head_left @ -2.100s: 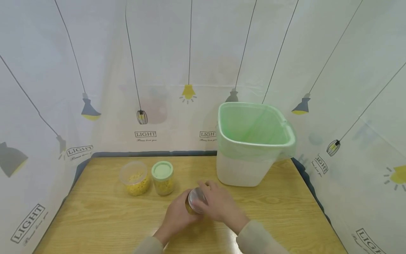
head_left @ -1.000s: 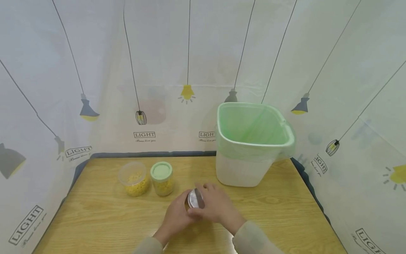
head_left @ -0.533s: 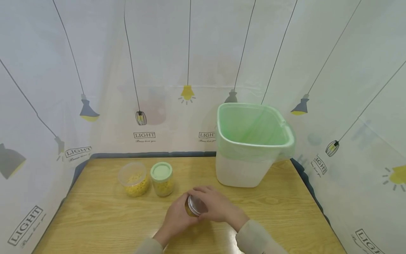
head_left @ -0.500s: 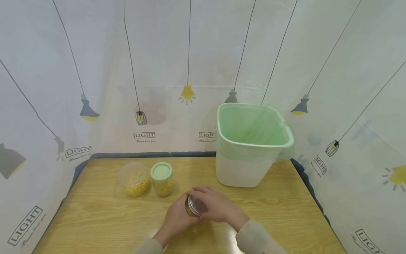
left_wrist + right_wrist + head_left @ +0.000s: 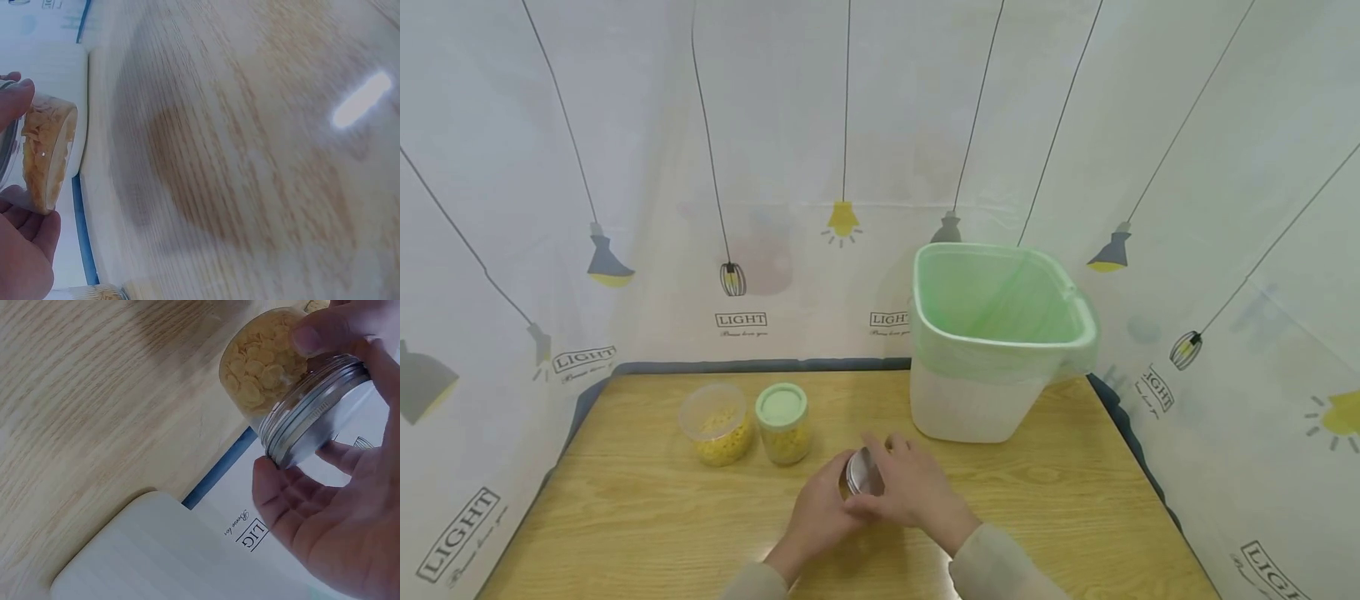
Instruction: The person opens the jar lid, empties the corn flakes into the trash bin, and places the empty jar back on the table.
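A clear jar of yellow flakes is held tilted above the table, its shadow falling on the wood in the left wrist view. My left hand grips the jar's body, thumb on one side and fingers on the other. Around the rim of its silver screw lid are the curled fingers and thumb of my right hand. The lid sits on the jar's mouth. In the head view the hands cover most of the jar.
Back left on the wooden table stand a clear round tub of yellow flakes and a jar with a pale green lid. A white bin with a green liner stands at the back right. Printed cloth walls surround the table.
My right hand has rotated on the lid, back and forth over these frames, and its fingers now sit farther right, baring more of the lid's left side. My left hand stays nearly still.
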`<state>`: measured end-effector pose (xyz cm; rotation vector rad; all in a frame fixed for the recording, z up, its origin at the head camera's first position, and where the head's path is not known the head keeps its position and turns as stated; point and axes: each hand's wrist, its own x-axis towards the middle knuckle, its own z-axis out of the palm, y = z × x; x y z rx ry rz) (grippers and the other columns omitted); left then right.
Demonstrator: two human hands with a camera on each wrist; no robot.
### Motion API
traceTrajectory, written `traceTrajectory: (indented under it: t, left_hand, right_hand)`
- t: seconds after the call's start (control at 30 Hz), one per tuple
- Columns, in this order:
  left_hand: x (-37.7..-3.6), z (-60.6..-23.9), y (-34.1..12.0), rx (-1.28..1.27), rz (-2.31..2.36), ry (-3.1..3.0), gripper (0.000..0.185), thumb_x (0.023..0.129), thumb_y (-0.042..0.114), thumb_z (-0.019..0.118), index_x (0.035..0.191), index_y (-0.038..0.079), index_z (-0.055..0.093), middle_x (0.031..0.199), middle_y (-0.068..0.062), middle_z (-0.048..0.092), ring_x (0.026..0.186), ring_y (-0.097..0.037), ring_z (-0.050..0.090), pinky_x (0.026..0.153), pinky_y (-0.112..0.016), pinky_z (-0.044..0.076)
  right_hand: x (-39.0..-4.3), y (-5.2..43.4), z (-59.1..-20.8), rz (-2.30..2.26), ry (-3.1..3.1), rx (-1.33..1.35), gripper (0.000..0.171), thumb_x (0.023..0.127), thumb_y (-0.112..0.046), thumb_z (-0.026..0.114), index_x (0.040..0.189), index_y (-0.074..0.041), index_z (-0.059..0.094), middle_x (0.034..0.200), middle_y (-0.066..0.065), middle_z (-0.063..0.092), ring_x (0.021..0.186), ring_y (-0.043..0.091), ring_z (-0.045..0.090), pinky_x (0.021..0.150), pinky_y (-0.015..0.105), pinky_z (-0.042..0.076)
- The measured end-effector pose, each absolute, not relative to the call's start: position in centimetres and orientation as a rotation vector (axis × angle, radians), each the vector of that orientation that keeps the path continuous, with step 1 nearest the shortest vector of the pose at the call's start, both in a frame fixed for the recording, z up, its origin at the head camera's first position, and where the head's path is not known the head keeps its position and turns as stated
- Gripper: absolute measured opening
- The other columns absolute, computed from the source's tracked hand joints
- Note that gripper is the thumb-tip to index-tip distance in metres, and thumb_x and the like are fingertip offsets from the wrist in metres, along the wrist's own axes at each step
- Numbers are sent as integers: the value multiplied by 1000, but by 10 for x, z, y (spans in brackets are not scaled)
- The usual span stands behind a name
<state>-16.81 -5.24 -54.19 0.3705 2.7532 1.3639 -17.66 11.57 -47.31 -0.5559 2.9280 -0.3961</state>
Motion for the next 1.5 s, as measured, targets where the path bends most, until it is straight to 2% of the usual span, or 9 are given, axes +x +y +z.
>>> traceTrajectory:
  t: [0.13,0.3,0.47,0.6,0.8,0.93,1.1,1.37,1.5]
  left_hand:
    - [-169,-543,-52,367,1345,2752,89,70,53,81,142,13,46,141,-6,56,129,-27,54,108,-50,45]
    - [-167,-543,-53,394,1310,2777,96,67,48,84,145,9,42,143,-10,53,131,-29,52,109,-49,44]
    - [-166,-541,-53,359,1356,2755,95,69,56,81,142,9,45,141,-10,55,129,-30,54,108,-51,45]
    - [-167,-542,-53,345,1391,2728,92,70,58,79,142,9,46,138,-10,57,125,-29,56,104,-51,48]
    - [-167,-543,-53,372,1367,2749,90,71,57,78,141,10,46,138,-9,57,123,-28,57,102,-50,50]
    - [-167,-542,-52,358,1354,2753,92,69,58,79,141,10,46,138,-10,57,125,-29,57,103,-51,48]
    - [-167,-542,-53,351,1336,2761,94,68,53,82,143,10,45,142,-10,54,129,-29,54,108,-51,45]
    - [-166,-543,-55,389,1346,2760,90,67,48,84,141,13,45,140,-8,56,130,-28,53,109,-50,44]
    - [-166,-544,-56,377,1379,2746,92,67,48,84,141,11,45,140,-10,56,130,-29,53,109,-51,43]
  right_hand:
    - [-178,118,-472,-416,2875,-659,83,79,-62,69,148,-26,39,134,5,51,117,26,54,86,45,55]
    - [-181,123,-467,-461,2760,-839,84,77,-37,82,148,-34,37,150,5,42,135,33,43,103,52,48]
    - [-181,122,-467,-461,2828,-721,91,79,-61,70,153,-27,29,154,17,35,137,39,42,106,58,43]
    - [-179,117,-471,-398,2922,-543,99,75,-82,53,152,-26,29,145,18,45,125,40,51,96,58,49]
    - [-177,113,-473,-289,2905,-468,102,73,-88,45,151,-23,34,129,14,55,107,31,59,84,49,54]
    - [-178,114,-471,-268,2897,-560,92,78,-78,55,149,-23,36,126,10,56,102,25,59,78,42,56]
    - [-180,119,-470,-327,2864,-730,81,78,-60,71,147,-30,39,132,5,53,113,25,56,81,41,56]
    - [-183,119,-465,-365,2769,-896,86,74,-22,84,145,-41,39,148,2,45,130,32,47,98,50,51]
    - [-183,119,-465,-390,2752,-852,95,72,-29,86,150,-40,32,156,7,34,138,35,41,105,54,46]
